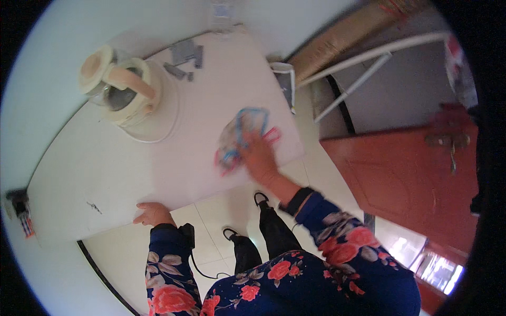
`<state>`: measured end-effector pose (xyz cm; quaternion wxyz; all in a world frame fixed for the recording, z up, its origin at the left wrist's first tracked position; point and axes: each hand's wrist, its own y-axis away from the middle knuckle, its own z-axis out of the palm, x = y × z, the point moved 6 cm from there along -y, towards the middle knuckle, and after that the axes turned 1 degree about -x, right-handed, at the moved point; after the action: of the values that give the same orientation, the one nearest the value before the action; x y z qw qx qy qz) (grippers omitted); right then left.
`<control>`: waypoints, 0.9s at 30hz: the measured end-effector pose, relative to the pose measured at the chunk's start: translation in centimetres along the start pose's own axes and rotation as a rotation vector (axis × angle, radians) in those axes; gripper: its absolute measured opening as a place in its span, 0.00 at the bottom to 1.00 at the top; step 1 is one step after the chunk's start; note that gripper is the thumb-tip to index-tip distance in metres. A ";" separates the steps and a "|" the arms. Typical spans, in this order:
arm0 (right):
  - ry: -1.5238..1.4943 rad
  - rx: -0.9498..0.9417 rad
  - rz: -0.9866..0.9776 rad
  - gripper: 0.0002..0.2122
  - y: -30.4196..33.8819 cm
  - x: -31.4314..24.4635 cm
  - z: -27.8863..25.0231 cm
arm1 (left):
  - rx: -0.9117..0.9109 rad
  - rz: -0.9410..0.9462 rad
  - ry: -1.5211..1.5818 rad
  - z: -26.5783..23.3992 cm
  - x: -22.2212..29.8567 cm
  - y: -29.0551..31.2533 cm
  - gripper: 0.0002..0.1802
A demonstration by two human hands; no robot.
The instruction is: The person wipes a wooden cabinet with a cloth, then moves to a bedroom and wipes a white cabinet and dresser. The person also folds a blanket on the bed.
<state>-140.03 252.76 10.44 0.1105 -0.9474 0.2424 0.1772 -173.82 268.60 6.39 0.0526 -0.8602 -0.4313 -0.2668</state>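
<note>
My right hand (259, 161) presses down on a crumpled cloth (234, 138), greyish with blue and pink edging, near the right side of the white table (205, 113). The hand and cloth are smeared by motion, and the fingertips sink into the folds. At the table's front edge, left of the cloth, my left hand (154, 214) rests with fingers pointing left and slightly apart. Nothing shows in it.
An electric kettle (126, 89) with a glass body and cream lid and handle stands on a round white base at the back left. Beside it lie several grey flat pieces (183, 52). A dark mark (94, 207) shows near the left front. A red-brown door (395, 184) is at the right.
</note>
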 end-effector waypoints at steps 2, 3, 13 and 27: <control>0.085 0.061 -0.054 0.13 4.2 -4.5 0.0 | 0.058 -0.029 -0.018 -0.5 0.4 0.6 0.37; 0.102 0.067 -0.031 0.14 4.9 -4.2 -0.3 | 0.062 -0.012 -0.014 -0.7 0.6 0.8 0.37; 0.150 0.230 0.402 0.14 7.3 7.0 -6.1 | -0.025 0.053 -0.083 -2.1 0.8 2.7 0.39; -0.042 -0.026 -0.157 0.14 -0.2 -9.8 1.1 | -0.014 -0.002 0.035 -2.9 0.6 2.5 0.40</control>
<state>-148.29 257.37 13.25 0.1169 -0.9610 0.1625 0.1910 -172.76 266.54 9.48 0.0538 -0.8553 -0.4294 -0.2850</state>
